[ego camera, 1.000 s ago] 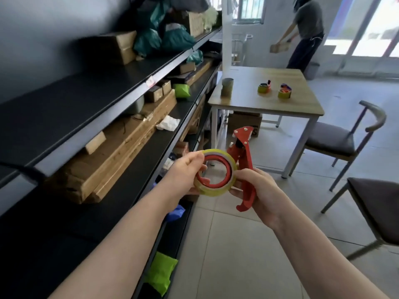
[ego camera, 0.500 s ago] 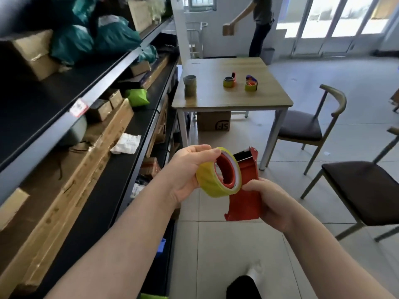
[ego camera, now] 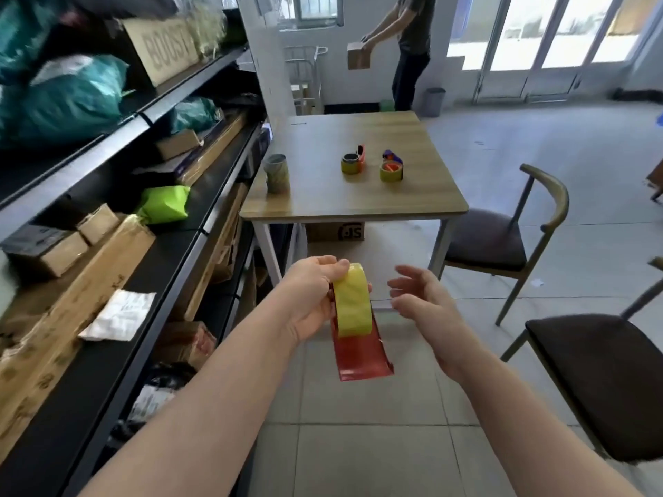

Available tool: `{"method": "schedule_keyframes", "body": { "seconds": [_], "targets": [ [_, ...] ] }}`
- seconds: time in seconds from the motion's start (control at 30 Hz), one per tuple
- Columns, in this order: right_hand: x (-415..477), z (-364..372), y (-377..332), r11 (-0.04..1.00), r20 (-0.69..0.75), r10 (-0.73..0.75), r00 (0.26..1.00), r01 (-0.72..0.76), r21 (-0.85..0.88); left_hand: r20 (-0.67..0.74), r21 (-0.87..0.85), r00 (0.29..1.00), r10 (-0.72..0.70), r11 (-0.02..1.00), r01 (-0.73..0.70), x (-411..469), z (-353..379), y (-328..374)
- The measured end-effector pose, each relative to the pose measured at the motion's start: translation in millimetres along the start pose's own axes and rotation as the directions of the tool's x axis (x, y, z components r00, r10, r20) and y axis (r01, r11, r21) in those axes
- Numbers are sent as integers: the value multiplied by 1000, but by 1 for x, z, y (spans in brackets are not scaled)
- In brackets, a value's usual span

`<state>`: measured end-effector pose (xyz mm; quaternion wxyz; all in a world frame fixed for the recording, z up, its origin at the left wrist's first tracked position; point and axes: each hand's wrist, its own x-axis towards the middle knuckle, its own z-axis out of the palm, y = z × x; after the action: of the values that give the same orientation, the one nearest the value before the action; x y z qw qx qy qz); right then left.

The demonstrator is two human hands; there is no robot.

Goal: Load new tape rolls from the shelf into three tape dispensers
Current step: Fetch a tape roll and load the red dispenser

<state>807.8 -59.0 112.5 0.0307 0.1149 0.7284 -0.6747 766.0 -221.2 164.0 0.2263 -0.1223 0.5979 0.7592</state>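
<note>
Your left arm comes in from bottom left, forearm angled up toward frame centre, wrist roughly straight. Your left hand [ego camera: 310, 297] sits at mid-frame over the tiled floor, fingers curled. Thumb lies on top of the yellow tape roll [ego camera: 353, 306], and the other fingers wrap behind it. That hand grips the roll and the red dispenser [ego camera: 360, 356] together. The roll faces you edge-on, and the dispenser's curved red body hangs down below it. You can't tell whether the roll is seated on the hub, as it is hidden.

Your right arm comes in from bottom right, with the forearm angled up and to the left. Your right hand [ego camera: 421, 304] is just beside the roll, palm turned toward it, fingers spread and loosely bent. It holds nothing. There is a clear gap between its fingertips and the roll.

Ahead is the wooden table [ego camera: 358, 211]. On it are a second dispenser [ego camera: 353, 163] and a third dispenser [ego camera: 391, 169], near each other, each with a yellowish roll. A cardboard tube [ego camera: 276, 174] stands upright near the table's left edge, apart from both.

The black shelf [ego camera: 172, 252] runs along your left with boxes and bags on it. A chair [ego camera: 484, 242] is at the table's right side. In the background another person [ego camera: 412, 41] holds a small box [ego camera: 358, 56].
</note>
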Motion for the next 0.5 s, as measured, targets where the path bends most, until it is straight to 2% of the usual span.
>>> {"method": "schedule_keyframes", "body": {
  "seconds": [0.1, 0.13, 0.2, 0.3, 0.4, 0.5],
  "targets": [
    [16, -10, -11, 989, 301, -22, 953, 64, -130, -58, 33, 998, -16, 999, 18, 25, 17, 8],
    [21, -10, -11, 978, 349, -18, 937, 90, -190, -70, 47, 997, -23, 999, 26, 33, 21, 11],
    [33, -10, -12, 954, 333, -56, 941, 148, -259, -84, 88, 996, -8, 996, 16, 47, 29, 16],
    [55, -14, -14, 945, 278, -125, 952, 200, -261, -66, 203, 997, 39, 979, -24, 71, 35, 23],
    [78, -20, -16, 941, 242, -130, 962, 196, -276, 23, 297, 999, 37, 954, -42, 96, 31, 31],
    [107, -23, -18, 939, 225, -111, 968, 177, -296, 100, 314, 995, 25, 948, -55, 125, 30, 41]
  ]
}}
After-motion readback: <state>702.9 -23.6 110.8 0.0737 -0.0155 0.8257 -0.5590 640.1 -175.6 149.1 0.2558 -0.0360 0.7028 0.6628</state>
